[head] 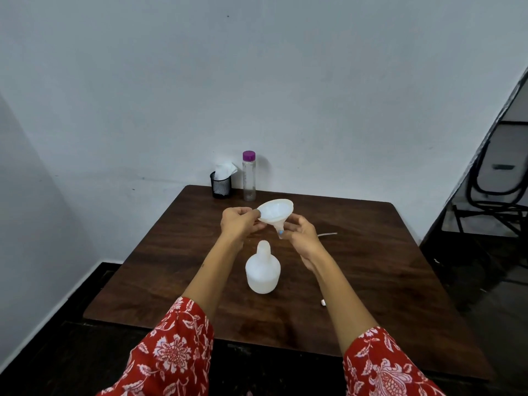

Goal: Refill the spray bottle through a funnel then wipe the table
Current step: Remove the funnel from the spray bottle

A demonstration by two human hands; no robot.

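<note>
A translucent white funnel (275, 210) hangs tilted above the table, its wide mouth facing me. My left hand (239, 222) pinches its rim, and my right hand (300, 235) grips its narrow spout. Just below stands a white spray bottle body (262, 270) with an open neck and no spray head on it. A clear water bottle with a purple cap (249, 176) stands at the table's far edge. A thin dip tube (328, 234) pokes out from behind my right hand.
A black mesh cup holding white tissue (221, 184) stands left of the water bottle, against the wall. The dark wooden table (385, 270) has a small white item (323, 303) near my right forearm. A metal chair frame (497, 192) stands at the far right.
</note>
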